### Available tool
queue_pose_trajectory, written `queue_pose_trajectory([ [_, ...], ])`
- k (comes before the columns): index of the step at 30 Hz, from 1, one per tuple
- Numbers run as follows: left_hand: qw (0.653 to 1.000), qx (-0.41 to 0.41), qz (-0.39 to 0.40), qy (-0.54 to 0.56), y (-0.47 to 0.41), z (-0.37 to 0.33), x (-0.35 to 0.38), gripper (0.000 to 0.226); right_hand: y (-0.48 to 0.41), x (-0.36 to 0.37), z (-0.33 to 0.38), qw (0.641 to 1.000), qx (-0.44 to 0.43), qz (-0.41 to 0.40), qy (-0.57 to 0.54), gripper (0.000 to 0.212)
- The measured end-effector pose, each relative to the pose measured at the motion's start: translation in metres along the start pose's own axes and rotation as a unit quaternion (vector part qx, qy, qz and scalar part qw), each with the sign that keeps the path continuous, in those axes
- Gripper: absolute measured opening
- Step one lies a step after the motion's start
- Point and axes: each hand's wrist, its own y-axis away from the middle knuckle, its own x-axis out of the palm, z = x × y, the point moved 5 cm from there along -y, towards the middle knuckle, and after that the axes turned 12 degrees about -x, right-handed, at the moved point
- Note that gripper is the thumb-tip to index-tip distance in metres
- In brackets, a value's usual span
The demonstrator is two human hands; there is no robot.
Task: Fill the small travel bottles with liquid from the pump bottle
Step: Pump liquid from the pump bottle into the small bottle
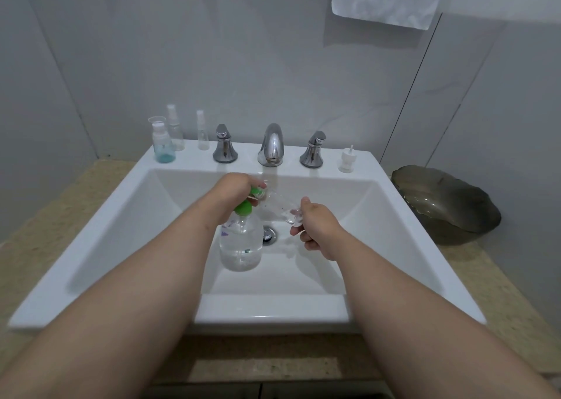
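Mid-frame over the sink [273, 310], the pump bottle [241, 246] is being gripped at its green head by the left hand [233, 193], a tilted travel bottle [283, 207] by the right hand [317, 231].

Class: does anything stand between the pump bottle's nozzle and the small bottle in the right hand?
Nothing visible does. The right hand holds the small bottle tilted, mouth apparently at the green nozzle under the left hand.
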Motion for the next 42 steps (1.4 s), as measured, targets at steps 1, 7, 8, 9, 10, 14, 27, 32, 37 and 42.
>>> queue_pose_trajectory([
  [1,1.0,0.0,0.001,-0.003,0.0005,0.0001,-0.0002,0.025,0.0,0.0002,-0.0003,1.0,0.002,0.0,0.0,0.051],
  [7,1.0,0.005,0.013,-0.015,0.0021,0.0003,0.0009,0.031,0.0013,0.0011,-0.0021,1.0,0.01,0.006,-0.003,0.05],
  [8,1.0,0.003,0.015,-0.02,0.0012,0.0012,0.0003,0.032,0.0016,0.0014,-0.0024,1.0,0.012,0.008,-0.003,0.05],
  [9,0.999,0.0,0.018,-0.026,0.0006,0.0014,0.0001,0.033,0.002,0.0014,-0.0027,1.0,0.013,0.01,-0.002,0.05],
  [10,0.999,-0.004,0.02,-0.032,-0.0001,0.0022,-0.0001,0.032,0.0024,0.0014,-0.0029,1.0,0.015,0.011,-0.001,0.05],
  [14,0.998,-0.013,0.019,-0.057,0.0016,0.0012,0.0026,0.027,0.0031,0.0017,-0.0038,1.0,0.016,0.013,0.001,0.053],
  [27,0.997,-0.031,-0.002,-0.075,0.0082,0.0037,0.0048,0.026,0.0037,0.0028,-0.0057,1.0,0.021,0.015,0.017,0.052],
  [32,0.999,-0.025,-0.024,-0.013,0.0029,0.0022,-0.0001,0.024,0.0044,0.0021,-0.0037,1.0,0.02,0.015,0.011,0.049],
  [37,1.0,-0.019,-0.022,0.004,0.003,0.0013,0.0005,0.023,0.0046,0.002,-0.0023,1.0,0.014,0.016,0.01,0.048],
  [42,1.0,-0.017,-0.007,0.012,0.0057,0.0019,0.0014,0.027,0.0041,0.0026,-0.0033,1.0,0.012,0.019,0.01,0.052],
])
